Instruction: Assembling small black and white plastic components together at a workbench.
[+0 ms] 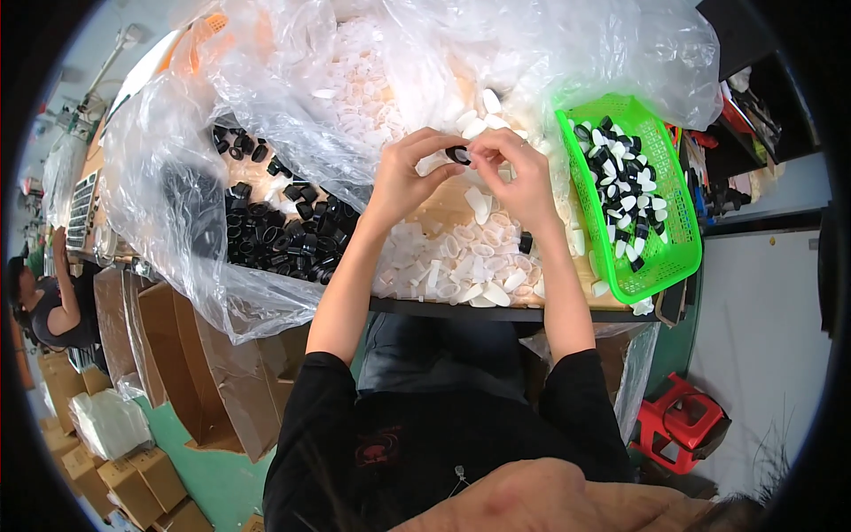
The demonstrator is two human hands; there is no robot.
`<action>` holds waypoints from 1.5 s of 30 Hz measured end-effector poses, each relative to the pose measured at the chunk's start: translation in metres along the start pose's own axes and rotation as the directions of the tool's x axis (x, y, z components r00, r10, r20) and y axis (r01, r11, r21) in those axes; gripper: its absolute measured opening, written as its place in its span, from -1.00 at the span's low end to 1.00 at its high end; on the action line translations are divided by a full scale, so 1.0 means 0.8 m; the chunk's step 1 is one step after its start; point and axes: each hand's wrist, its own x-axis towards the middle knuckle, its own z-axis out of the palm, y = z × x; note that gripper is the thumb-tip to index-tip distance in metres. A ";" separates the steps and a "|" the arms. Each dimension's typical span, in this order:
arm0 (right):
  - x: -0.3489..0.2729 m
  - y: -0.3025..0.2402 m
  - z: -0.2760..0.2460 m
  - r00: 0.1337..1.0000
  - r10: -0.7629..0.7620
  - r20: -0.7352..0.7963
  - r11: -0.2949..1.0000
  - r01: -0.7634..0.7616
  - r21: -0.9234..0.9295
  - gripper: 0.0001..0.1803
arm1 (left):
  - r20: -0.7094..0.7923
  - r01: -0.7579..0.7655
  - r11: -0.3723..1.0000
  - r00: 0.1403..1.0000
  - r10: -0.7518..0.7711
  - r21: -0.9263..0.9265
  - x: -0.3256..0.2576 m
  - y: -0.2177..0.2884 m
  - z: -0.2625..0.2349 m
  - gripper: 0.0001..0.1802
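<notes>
Over the middle of the table my two hands meet at a small black oval ring (457,155). My left hand (406,175) pinches the ring between thumb and fingertips. Against the ring's right side, my right hand (517,176) is closed in a pinch on a small pale, translucent piece, mostly hidden by the fingers. Beneath the hands lie loose translucent oval rings and white caps (496,293). Many black rings (288,239) are heaped to the left. A green basket (667,146) at the right holds black-and-white pieces (625,191).
Crumpled clear plastic bags (239,297) surround the heaps at the left and back. A cardboard box (191,372) stands open below the table's left side. A red stool (681,421) is at the lower right. Another person (58,310) sits at the far left.
</notes>
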 end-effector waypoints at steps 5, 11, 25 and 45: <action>-0.003 -0.003 0.009 0.979 -0.192 -0.074 0.974 0.181 -0.135 -0.84 | -0.032 -0.006 1.000 0.999 0.005 -0.010 0.000 0.002 0.002 -0.64; -0.003 0.004 0.011 0.953 -0.287 -0.093 0.945 0.266 -0.190 -0.79 | -0.084 -0.053 0.998 0.995 0.051 -0.022 0.001 0.002 0.005 -0.63; 0.001 0.060 -0.035 0.953 0.283 -0.109 0.935 -0.249 0.252 -0.88 | -0.211 0.017 0.998 0.978 -0.004 0.061 -0.003 -0.008 0.003 -0.70; 0.012 0.110 0.026 0.996 0.028 -0.084 0.724 -0.078 -0.685 -0.84 | -0.114 0.161 0.986 0.981 -0.154 0.053 -0.008 -0.017 0.014 -0.70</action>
